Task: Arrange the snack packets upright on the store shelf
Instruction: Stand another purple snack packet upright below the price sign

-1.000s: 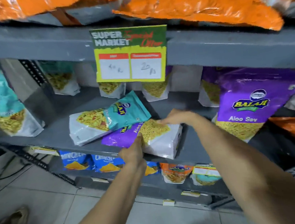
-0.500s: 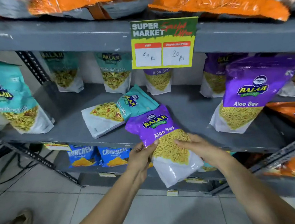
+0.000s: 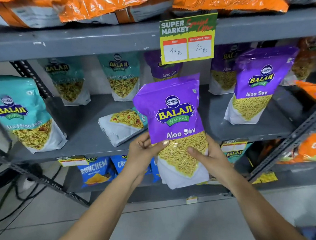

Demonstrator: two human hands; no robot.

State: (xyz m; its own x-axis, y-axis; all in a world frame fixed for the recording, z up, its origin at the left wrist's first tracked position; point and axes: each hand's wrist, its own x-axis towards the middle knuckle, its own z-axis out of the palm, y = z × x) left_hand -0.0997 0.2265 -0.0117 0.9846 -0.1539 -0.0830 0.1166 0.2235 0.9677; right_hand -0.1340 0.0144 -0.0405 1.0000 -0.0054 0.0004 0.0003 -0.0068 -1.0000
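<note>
I hold a purple Aloo Sev packet (image 3: 173, 109) upright in front of the grey middle shelf (image 3: 82, 133), off its surface. My left hand (image 3: 143, 153) grips its lower left side and my right hand (image 3: 208, 156) its lower right side. Behind it a teal Khatta Mitha Mix packet (image 3: 121, 125) lies flat on the shelf. Other teal packets (image 3: 20, 113) and purple packets (image 3: 258, 87) stand upright along the shelf, some at the back.
A price sign (image 3: 188, 38) hangs from the upper shelf edge, where orange packets (image 3: 117, 3) lie flat. Blue Crunchem packets (image 3: 97, 171) fill the lower shelf. Slotted metal struts (image 3: 291, 137) flank the bay. Cables run along the floor at left.
The purple packet went from lying on the shelf to being lifted and turned upright in both my hands. The camera view has shifted left and back.
</note>
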